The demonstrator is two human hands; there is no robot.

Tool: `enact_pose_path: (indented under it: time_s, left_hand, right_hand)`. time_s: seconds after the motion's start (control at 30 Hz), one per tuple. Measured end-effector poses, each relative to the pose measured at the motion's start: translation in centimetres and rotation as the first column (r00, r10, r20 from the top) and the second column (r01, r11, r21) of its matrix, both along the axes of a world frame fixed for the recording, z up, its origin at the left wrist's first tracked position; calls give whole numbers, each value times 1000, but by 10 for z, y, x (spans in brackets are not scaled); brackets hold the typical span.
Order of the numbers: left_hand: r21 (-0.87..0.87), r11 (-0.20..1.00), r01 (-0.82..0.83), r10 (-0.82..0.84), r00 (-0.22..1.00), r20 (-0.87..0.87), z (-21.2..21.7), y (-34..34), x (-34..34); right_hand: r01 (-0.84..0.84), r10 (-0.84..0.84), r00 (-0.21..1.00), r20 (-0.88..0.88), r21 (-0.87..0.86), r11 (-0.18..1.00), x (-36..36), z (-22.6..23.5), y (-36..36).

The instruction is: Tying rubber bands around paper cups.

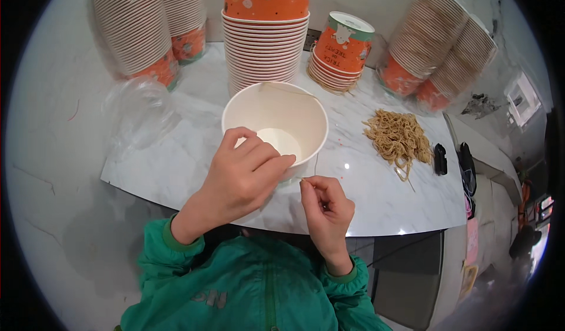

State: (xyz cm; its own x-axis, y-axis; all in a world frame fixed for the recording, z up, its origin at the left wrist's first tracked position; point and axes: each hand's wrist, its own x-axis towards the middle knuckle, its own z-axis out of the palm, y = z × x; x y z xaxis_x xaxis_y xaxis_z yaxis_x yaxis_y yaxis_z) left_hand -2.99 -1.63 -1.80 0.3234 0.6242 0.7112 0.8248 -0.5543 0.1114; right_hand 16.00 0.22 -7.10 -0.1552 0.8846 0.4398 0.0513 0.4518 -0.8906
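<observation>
A white-lined paper bucket stands at the middle of the table, its mouth tilted toward me. My left hand has its fingers curled over the near left part of the rim, gripping the bucket; its thumb is hidden. Just right of the bucket's near side, my right hand is closed in a pinch on the end of a thin tan string. That string runs up to the bucket's right side, and a thin strand also shows across the far inner wall. How the two join is hidden.
Behind the bucket rises a tall stack of orange paper buckets, with a shorter stack beside it. Plastic-wrapped stacks stand at far left and right. A heap of tan strings, a black object and crumpled clear plastic lie around.
</observation>
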Motion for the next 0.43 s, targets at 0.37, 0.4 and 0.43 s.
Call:
enact_pose_path:
  time_s: [0.37,0.4,0.43]
  left_hand:
    - [-96,995,5,2,997,75,5,2,11]
    - [-113,994,-2,12,996,88,5,2,11]
    - [-120,993,-8,18,996,87,5,2,12]
  right_hand:
    - [76,-72,996,-43,113,991,-11,-5,16]
    - [76,-72,997,-43,111,991,-11,-5,17]
    - [78,-74,996,-40,121,990,-11,-5,17]
